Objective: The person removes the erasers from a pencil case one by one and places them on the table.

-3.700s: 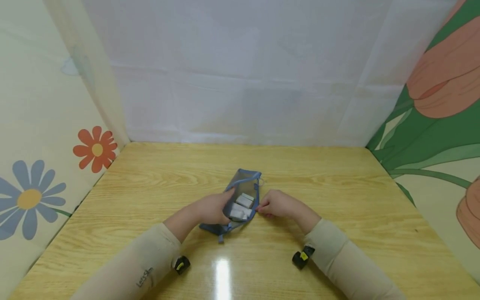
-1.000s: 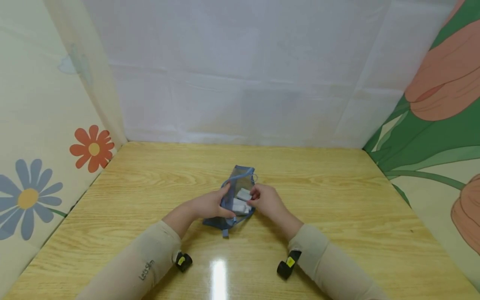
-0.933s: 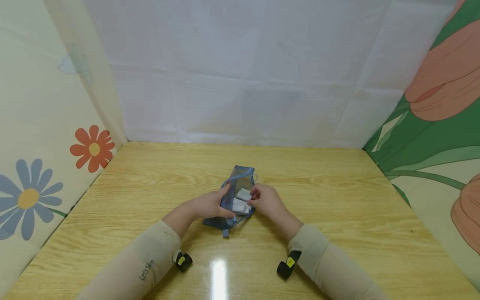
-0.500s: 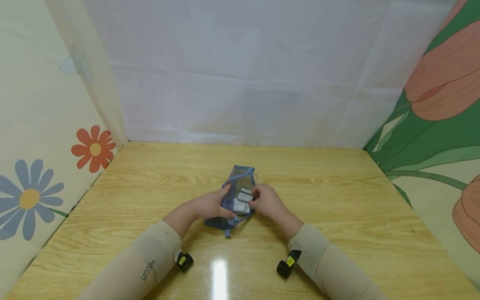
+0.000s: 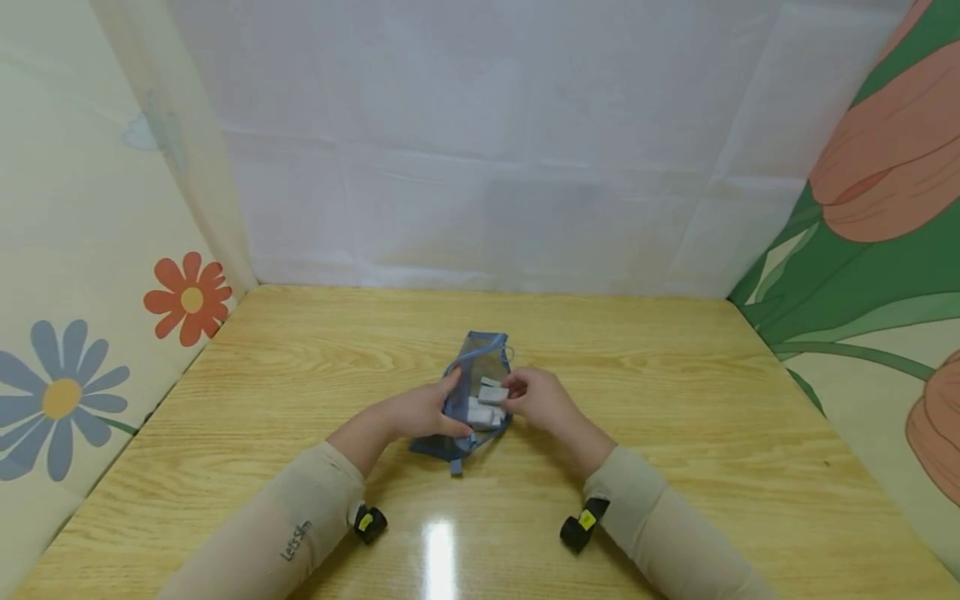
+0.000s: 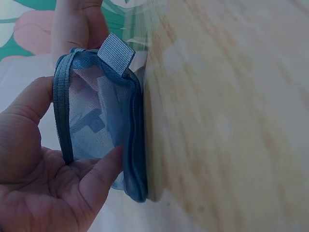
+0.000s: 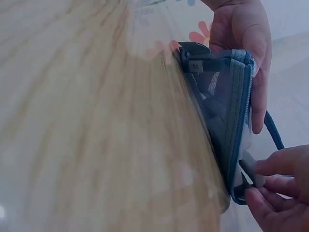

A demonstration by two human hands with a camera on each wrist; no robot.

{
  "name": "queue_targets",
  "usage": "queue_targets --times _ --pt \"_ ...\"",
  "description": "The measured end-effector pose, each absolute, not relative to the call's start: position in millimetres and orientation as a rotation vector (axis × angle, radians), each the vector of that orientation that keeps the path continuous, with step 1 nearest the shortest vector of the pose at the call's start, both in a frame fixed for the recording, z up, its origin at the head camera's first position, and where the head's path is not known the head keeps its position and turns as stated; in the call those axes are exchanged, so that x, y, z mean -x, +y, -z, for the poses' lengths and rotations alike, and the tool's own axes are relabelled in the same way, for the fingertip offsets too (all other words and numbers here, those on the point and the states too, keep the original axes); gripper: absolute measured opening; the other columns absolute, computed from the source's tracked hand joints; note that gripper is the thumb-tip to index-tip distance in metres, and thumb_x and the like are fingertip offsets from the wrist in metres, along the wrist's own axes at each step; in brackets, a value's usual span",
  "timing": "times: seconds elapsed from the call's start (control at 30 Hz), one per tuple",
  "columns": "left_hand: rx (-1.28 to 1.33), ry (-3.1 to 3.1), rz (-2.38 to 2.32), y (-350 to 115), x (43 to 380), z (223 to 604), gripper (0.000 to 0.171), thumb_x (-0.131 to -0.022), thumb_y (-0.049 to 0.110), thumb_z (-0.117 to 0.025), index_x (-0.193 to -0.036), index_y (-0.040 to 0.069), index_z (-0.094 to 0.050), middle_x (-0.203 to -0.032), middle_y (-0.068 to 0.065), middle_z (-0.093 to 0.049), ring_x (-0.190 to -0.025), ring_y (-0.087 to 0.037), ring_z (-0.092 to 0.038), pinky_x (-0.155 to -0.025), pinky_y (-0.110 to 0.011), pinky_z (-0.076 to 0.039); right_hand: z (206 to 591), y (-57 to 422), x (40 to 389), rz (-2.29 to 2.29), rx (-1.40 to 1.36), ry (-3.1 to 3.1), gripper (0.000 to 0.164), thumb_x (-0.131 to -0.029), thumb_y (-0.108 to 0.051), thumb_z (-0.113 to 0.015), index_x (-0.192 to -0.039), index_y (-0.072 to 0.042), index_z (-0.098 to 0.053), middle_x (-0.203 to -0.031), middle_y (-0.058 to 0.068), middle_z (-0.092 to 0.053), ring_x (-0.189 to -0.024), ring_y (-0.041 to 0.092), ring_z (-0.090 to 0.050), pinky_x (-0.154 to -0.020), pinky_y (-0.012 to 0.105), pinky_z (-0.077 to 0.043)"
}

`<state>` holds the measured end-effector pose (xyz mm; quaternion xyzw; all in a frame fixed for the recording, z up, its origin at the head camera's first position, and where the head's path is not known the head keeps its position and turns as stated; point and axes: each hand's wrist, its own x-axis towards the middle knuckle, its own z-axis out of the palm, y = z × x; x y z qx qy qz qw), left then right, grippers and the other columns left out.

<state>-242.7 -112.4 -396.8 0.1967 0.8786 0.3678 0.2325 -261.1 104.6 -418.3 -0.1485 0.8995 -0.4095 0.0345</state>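
Observation:
A blue mesh zip pouch [image 5: 467, 367] lies on the table with its zipped side gaping, several small whitish blocks [image 5: 482, 416] showing inside. My left hand [image 5: 420, 410] grips the pouch along its left side, thumb and fingers spread on its edges; the left wrist view shows the same hand [image 6: 53, 179] around the end of the pouch [image 6: 104, 121]. At the right rim, my right hand [image 5: 546, 398] pinches a flat, light grey block [image 5: 492, 395] in the opening. In the right wrist view the fingertips hold this block [image 7: 251, 168] by its edge; its exact kind is unclear.
The wooden table [image 5: 675, 375] extends around the pouch on all sides. White cloth [image 5: 480, 150] stands behind it, with flower-printed panels [image 5: 60, 208] at left and right. A fabric tab [image 5: 456, 467] sticks out from the pouch's near end.
My right hand has gone from the pouch's right edge into its opening and taken hold of a block, which has just turned and shifted slightly rightward. The left hand keeps its grip.

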Motion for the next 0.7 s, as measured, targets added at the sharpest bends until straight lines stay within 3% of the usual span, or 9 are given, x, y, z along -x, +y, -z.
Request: queue_targets --times 0.47,0.7 --pt "-0.515 2.419 -1.012 -112 241 395 0.105 -0.079 0.033 -0.072 -0.147 0.006 0.004 -0.150 -0.021 -0.012 -0.136 -0.031 -0.016 -0.109 -0.044 -0.017 409 120 266 1.339 0.388 2.655 0.018 -0.077 -0.009 -0.072 -0.096 -0.009 -0.069 -0.084 0.000 -0.065 -0.079 0.012 -0.059 -0.071 0.026 -0.049" --pt "-0.515 2.433 -0.994 -111 241 394 0.104 -0.079 0.032 -0.071 -0.147 0.006 0.003 -0.150 -0.020 -0.013 -0.136 -0.031 -0.018 -0.109 -0.044 -0.019 394 139 271 1.384 0.412 2.622 0.021 -0.080 -0.006 -0.068 -0.100 -0.003 -0.068 -0.088 0.005 -0.065 -0.081 0.015 -0.058 -0.069 0.026 -0.048"
